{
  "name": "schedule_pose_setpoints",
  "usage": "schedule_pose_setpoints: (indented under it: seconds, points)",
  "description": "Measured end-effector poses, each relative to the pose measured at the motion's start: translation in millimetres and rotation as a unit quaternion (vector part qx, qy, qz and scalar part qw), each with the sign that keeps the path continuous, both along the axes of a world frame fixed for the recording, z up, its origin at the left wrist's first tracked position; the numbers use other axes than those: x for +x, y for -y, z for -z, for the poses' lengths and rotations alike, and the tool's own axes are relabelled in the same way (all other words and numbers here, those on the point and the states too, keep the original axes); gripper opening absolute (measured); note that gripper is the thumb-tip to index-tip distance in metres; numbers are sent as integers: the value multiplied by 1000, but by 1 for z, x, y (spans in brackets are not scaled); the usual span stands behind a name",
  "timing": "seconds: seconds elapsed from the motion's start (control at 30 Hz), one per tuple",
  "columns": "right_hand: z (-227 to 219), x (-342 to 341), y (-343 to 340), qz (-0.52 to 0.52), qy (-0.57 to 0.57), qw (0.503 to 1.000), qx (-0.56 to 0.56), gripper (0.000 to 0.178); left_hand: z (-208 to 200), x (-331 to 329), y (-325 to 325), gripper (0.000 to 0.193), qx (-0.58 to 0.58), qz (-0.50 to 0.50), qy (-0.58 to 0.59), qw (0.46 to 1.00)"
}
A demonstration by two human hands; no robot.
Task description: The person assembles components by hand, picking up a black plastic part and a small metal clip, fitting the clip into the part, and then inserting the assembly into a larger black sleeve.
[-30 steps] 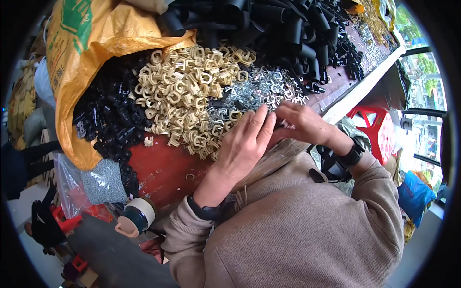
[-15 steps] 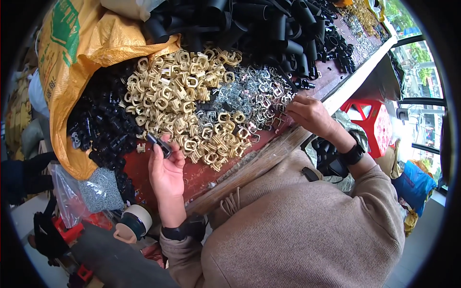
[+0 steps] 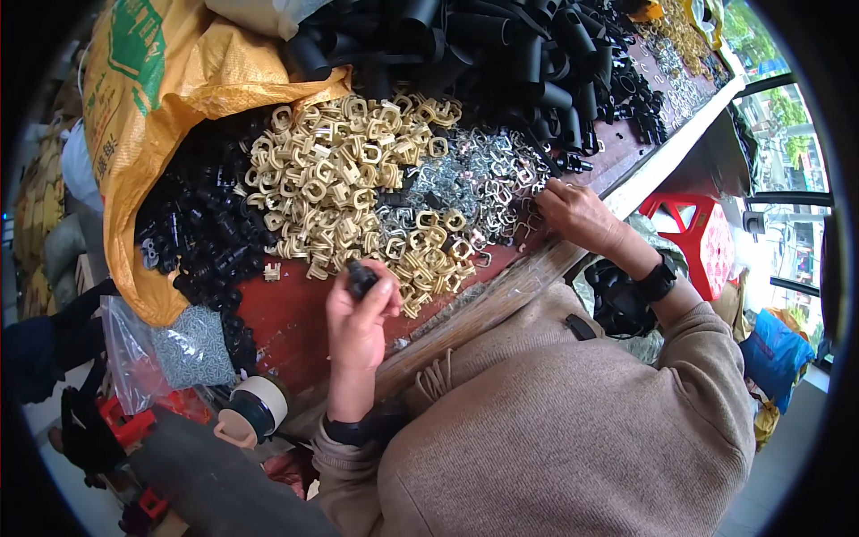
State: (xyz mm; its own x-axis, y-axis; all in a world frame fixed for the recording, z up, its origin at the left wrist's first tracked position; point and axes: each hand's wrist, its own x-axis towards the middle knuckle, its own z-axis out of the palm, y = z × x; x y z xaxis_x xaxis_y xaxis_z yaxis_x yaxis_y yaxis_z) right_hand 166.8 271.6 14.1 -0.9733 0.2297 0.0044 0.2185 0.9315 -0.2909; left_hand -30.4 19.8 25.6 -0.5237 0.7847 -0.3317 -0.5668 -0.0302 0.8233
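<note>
My left hand [image 3: 360,322] is closed around a small black plastic part [image 3: 361,279], raised in front of the heap of cream-coloured plastic clips [image 3: 327,170]. At the right end of the silvery metal clips [image 3: 501,174], my right hand [image 3: 582,217] has its fingertips pinched together, pointing down to the tabletop. Whatever lies between those fingertips is hidden. Several more cream clips lie at the near side of the metal ones, close to my left hand. A lone cream clip [image 3: 272,272] rests on the red tabletop [image 3: 291,309].
Black plastic fittings [image 3: 210,224] spill from an orange woven sack [image 3: 125,259] at the left. Black tubes [image 3: 483,31] fill the far side. A bag of small grey parts [image 3: 192,349] and a mug [image 3: 255,407] are at the near left. The wooden table edge [image 3: 501,300] runs before me.
My left hand has moved right, nearer the table edge, and its fingers have closed more around the black part. The right hand stays pinched at about the same spot.
</note>
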Motion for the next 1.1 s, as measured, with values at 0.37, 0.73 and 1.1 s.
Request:
schedule_pose_setpoints:
  seconds: [0.37,0.73,1.1]
  points:
    - [-40,-61,51,-101,-133,941,-294,10,-11,15,-14,36,71,96,203,972]
    - [-40,-87,81,-236,-188,940,-159,19,1,16,-2,30,106,118,194,968]
    - [-46,-88,88,-219,-150,948,-173,19,-5,20,-2,27,11,136,101,985]
